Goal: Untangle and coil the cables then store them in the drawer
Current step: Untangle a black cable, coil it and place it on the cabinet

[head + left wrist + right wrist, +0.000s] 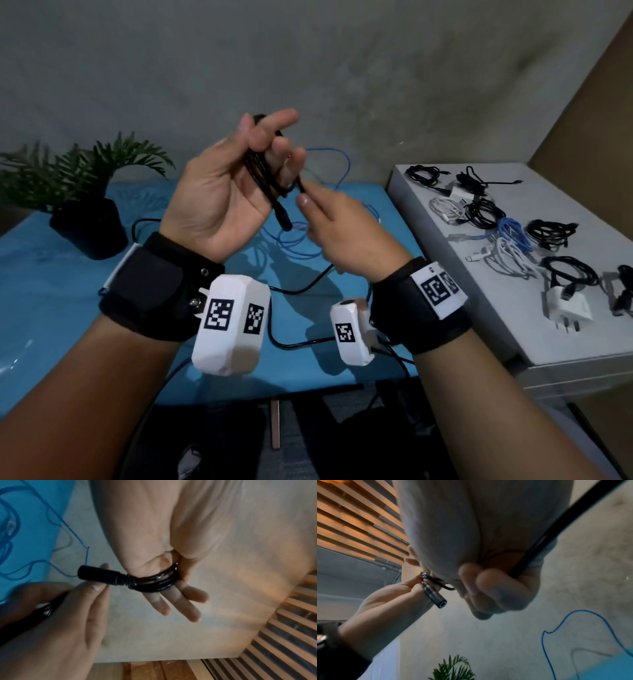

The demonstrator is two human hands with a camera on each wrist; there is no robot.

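My left hand (222, 192) is raised palm-up above the blue table, with a black cable (263, 171) wound in several loops round its fingers (171, 601). Its thumb presses the loops (154, 582) against them. The cable's barrel connector (101, 576) sticks out of the coil toward my right hand (342, 229). My right hand, just right of the coil, grips the cable's free length (556, 527) in curled fingers (488, 588). A loose blue cable (327, 149) lies tangled on the table behind both hands.
A white cabinet top (445, 274) to the right carries several coiled cables (486, 212) and a white charger (568, 305). A potted plant (89, 205) stands at the table's back left. Black cable lengths (301, 291) cross the blue table (68, 291) under my wrists.
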